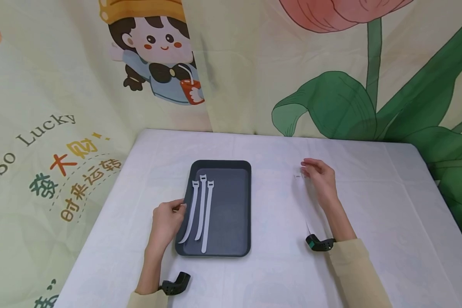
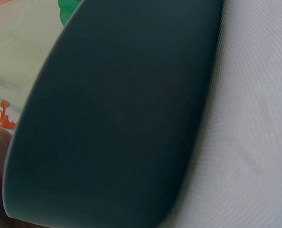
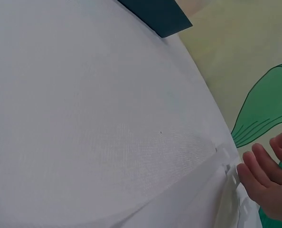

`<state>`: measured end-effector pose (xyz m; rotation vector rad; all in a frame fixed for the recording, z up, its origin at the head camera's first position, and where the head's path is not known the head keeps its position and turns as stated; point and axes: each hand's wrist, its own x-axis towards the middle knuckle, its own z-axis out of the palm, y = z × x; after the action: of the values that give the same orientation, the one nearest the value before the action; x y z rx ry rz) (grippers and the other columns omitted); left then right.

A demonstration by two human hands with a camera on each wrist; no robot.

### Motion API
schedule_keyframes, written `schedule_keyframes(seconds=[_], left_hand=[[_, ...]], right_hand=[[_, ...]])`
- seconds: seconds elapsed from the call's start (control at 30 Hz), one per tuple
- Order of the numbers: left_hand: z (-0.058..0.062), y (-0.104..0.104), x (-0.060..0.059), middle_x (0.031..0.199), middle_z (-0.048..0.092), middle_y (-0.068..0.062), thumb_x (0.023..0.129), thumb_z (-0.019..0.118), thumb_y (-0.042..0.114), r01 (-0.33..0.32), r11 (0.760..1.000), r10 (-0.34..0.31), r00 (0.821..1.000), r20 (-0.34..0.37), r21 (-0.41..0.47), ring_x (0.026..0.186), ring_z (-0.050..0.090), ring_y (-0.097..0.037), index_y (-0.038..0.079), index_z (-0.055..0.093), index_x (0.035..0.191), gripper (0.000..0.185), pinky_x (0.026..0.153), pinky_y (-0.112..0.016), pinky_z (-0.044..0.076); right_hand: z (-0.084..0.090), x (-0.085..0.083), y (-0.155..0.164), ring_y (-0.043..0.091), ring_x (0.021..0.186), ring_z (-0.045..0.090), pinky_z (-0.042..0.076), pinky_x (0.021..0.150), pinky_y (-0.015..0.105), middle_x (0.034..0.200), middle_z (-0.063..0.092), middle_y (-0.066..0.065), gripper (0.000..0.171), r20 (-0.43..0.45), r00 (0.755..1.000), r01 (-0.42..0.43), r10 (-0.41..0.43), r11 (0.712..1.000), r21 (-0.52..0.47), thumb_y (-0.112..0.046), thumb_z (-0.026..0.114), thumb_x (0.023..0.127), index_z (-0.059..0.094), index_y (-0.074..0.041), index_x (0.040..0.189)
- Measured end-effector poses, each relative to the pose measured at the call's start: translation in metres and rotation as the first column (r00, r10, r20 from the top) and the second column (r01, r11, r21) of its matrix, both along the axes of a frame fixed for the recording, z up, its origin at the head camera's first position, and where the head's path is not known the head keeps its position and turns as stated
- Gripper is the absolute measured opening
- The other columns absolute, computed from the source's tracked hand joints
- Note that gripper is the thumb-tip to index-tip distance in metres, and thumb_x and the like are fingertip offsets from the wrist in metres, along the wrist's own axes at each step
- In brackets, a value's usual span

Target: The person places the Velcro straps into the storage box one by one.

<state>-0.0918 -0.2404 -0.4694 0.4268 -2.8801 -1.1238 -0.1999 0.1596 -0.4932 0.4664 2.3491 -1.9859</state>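
Note:
My left hand pinches the left rim of a dark grey tray. In the left wrist view, the tray's outer wall fills most of the picture, and a bit of the hand shows at its left edge. Three white straps with slotted heads lie lengthwise in the tray's left half. To the right of the tray, my right hand is over the table, fingers loosely bent. Its fingertips are right by the slotted heads of white straps, which stretch back toward the wrist and blend into the cloth.
A white cloth covers the table. Behind it hangs a printed curtain with a cartoon figure, lettering and a large flower. A black camera sits on the left wrist and another on the right.

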Motion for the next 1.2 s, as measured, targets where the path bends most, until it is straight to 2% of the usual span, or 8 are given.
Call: schedule_keyframes(seconds=[0.4,0.73,0.83,1.07,1.2], left_hand=[[-0.0004,0.0009,0.0001,0.099,0.075,-0.023,0.099,0.060,0.008,0.008,1.000,-0.008,1.000,-0.010,0.001,0.070,0.066,-0.021,-0.008,0.071,0.123,0.031,0.054,-0.027,0.047],[-0.0001,-0.0004,0.0001,0.097,0.075,-0.023,0.098,0.060,0.007,0.006,1.000,-0.006,1.000,-0.011,-0.005,0.069,0.065,-0.020,-0.008,0.071,0.123,0.031,0.053,-0.026,0.046],[0.0000,-0.0003,0.0003,0.098,0.075,-0.023,0.098,0.059,0.008,0.001,1.000,-0.001,1.000,-0.005,-0.001,0.068,0.064,-0.020,-0.008,0.070,0.123,0.032,0.052,-0.026,0.046],[0.0001,0.0002,0.0001,0.098,0.075,-0.023,0.099,0.060,0.008,-0.005,1.000,0.005,1.000,-0.005,0.000,0.069,0.064,-0.021,-0.008,0.070,0.124,0.032,0.053,-0.026,0.046],[0.0000,0.0000,0.0003,0.098,0.075,-0.023,0.098,0.060,0.008,-0.002,1.000,0.002,1.000,-0.007,0.003,0.069,0.064,-0.020,-0.008,0.070,0.123,0.032,0.053,-0.026,0.046]], right_hand=[[-0.0065,-0.0022,0.0024,0.023,0.121,0.064,0.052,0.098,0.023,0.137,0.065,0.014,0.034,0.027,0.997,-0.071,0.071,0.997,0.001,-0.015,0.056,0.104,0.061,-0.004,0.136],[-0.0054,0.0027,0.0032,0.026,0.114,0.064,0.053,0.084,0.017,0.134,0.066,0.017,0.035,0.056,0.991,-0.124,0.120,0.990,0.064,-0.010,0.056,0.103,0.061,-0.002,0.137],[-0.0059,0.0039,0.0026,0.026,0.115,0.063,0.053,0.083,0.016,0.133,0.066,0.019,0.035,0.058,0.990,-0.135,0.131,0.988,0.080,-0.009,0.056,0.102,0.062,-0.001,0.136],[-0.0072,0.0037,0.0019,0.024,0.101,0.064,0.054,0.081,0.019,0.125,0.068,0.018,0.029,0.094,0.988,-0.136,0.121,0.977,0.166,-0.014,0.062,0.102,0.069,-0.003,0.127],[-0.0075,0.0044,0.0017,0.023,0.098,0.063,0.053,0.081,0.019,0.123,0.069,0.016,0.028,0.113,0.987,-0.137,0.116,0.970,0.202,-0.015,0.061,0.102,0.071,-0.004,0.125]])
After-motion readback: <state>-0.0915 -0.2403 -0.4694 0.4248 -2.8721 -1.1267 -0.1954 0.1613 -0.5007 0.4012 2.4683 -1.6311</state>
